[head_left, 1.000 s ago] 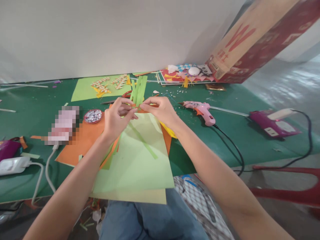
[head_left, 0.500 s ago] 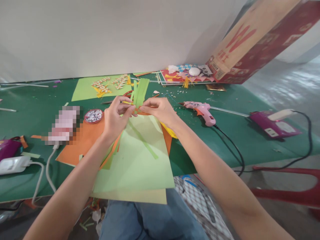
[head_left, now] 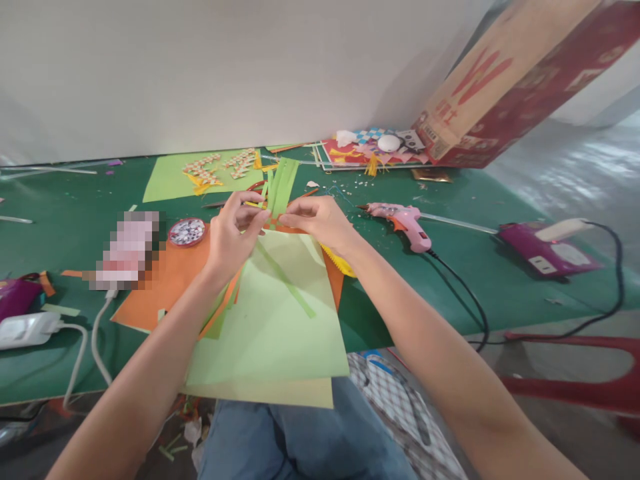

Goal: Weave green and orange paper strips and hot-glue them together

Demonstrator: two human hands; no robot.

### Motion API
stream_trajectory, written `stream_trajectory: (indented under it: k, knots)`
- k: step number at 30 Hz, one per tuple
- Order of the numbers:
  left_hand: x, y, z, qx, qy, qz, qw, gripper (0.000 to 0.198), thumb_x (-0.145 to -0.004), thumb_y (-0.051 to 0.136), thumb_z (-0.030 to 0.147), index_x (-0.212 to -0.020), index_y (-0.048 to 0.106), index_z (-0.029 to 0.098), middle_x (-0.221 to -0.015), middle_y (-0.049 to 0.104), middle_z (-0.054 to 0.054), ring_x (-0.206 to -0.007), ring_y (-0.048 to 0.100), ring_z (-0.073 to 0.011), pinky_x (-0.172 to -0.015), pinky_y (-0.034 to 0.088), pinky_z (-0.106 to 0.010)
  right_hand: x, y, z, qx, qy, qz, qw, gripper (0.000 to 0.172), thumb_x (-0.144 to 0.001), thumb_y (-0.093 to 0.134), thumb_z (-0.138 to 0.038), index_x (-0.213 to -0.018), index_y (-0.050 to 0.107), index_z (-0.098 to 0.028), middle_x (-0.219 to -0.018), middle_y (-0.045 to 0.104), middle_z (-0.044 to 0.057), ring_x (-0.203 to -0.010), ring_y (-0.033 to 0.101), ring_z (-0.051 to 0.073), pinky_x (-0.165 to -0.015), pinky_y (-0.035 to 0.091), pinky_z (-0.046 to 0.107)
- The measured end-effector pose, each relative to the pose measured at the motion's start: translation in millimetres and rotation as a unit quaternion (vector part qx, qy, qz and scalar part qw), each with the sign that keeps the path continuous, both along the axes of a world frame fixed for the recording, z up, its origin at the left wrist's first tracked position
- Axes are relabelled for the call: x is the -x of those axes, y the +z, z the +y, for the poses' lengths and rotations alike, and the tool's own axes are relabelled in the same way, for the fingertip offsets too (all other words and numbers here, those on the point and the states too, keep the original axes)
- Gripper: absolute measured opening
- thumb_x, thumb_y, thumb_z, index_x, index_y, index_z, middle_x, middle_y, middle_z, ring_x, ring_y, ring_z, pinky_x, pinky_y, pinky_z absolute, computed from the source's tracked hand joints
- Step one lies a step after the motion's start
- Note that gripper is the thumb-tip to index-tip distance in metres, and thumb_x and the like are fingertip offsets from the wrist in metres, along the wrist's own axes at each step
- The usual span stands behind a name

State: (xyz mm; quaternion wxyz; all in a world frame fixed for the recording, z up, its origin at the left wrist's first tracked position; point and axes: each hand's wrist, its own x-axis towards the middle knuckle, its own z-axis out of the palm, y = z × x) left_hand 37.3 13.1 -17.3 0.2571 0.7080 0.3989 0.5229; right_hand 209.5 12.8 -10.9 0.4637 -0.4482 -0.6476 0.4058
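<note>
My left hand (head_left: pixel 234 228) pinches the lower left of a bunch of green paper strips (head_left: pixel 283 187) between thumb and fingers. From the other side, the thumb and forefinger of my right hand (head_left: pixel 321 220) grip the same bunch low down. The strips stand up and fan out above my fingertips. Orange paper shows among them between my fingers, in what looks like a small weave, partly hidden. Below my hands lie pale green paper sheets (head_left: pixel 270 327), with a loose green strip (head_left: pixel 287 283) across them. An orange sheet (head_left: pixel 150 290) reaches out under my left forearm.
A pink glue gun (head_left: pixel 407 223) lies to the right, its cord running off the table edge near a purple power strip (head_left: pixel 545 250). Left are a round case of small pieces (head_left: pixel 187 232) and a blurred-out phone (head_left: pixel 130 250). A paper bag (head_left: pixel 480 87) stands behind.
The green strips have spread slightly apart at the top, showing gaps between them. My fingers have shifted only a little, and both hands keep their hold.
</note>
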Motion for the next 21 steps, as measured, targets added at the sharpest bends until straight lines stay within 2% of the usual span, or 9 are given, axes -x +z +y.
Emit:
stream_trajectory:
  k: [6, 10, 14, 18, 21]
  knots:
    - [1.5, -1.1, 1.4, 0.002, 0.026, 0.021, 0.999, 0.021, -0.081, 0.063, 0.03, -0.098, 0.056, 0.02, -0.074, 0.071, 0.003, -0.068, 0.07, -0.0134, -0.066, 0.056, -0.023, 0.0, 0.2, 0.2, 0.017, -0.006, -0.019, 1.0, 0.031, -0.065, 0.071, -0.046, -0.066, 0.063, -0.016, -0.067, 0.061, 0.0, -0.066, 0.053, 0.012, -0.066, 0.04, 0.028]
    - [2.2, -1.6, 3.7, 0.015, 0.038, -0.005, 0.999, 0.022, -0.088, 0.055, 0.036, -0.105, 0.054, 0.021, -0.086, 0.073, -0.001, -0.079, 0.071, -0.0152, -0.07, 0.056, -0.025, -2.9, 1.9, -0.5, 0.03, -0.04, -0.032, 0.998, 0.028, -0.067, 0.07, -0.042, -0.064, 0.062, -0.016, -0.067, 0.06, 0.001, -0.067, 0.052, 0.012, -0.067, 0.039, 0.029]
    - [4.1, -2.7, 4.0, -0.003, 0.058, -0.016, 0.998, 0.023, -0.091, 0.05, 0.041, -0.1, 0.054, 0.021, -0.084, 0.073, -0.002, -0.076, 0.071, -0.0144, -0.068, 0.056, -0.025, -6.4, 1.7, -0.3, 0.06, -0.041, -0.067, 0.995, 0.025, -0.068, 0.068, -0.04, -0.064, 0.062, -0.016, -0.066, 0.058, 0.001, -0.066, 0.05, 0.012, -0.064, 0.036, 0.028]
    - [5.1, 1.9, 0.5, -0.052, 0.059, 0.058, 0.995, 0.019, -0.094, 0.047, 0.036, -0.099, 0.055, 0.019, -0.079, 0.072, -0.001, -0.076, 0.071, -0.0132, -0.072, 0.054, -0.024, -4.6, 1.5, -0.3, 0.068, -0.047, -0.065, 0.994, 0.025, -0.068, 0.067, -0.041, -0.065, 0.063, -0.016, -0.064, 0.057, 0.0, -0.063, 0.047, 0.011, -0.061, 0.035, 0.027]
    - [3.8, 14.8, -5.1, -0.062, 0.04, 0.197, 0.978, 0.016, -0.093, 0.048, 0.028, -0.101, 0.058, 0.02, -0.081, 0.073, -0.001, -0.075, 0.07, -0.0136, -0.069, 0.052, -0.022, -2.9, 1.7, 0.8, 0.069, -0.066, -0.028, 0.995, 0.025, -0.066, 0.068, -0.04, -0.066, 0.063, -0.015, -0.063, 0.057, -0.001, -0.062, 0.048, 0.011, -0.062, 0.036, 0.027]
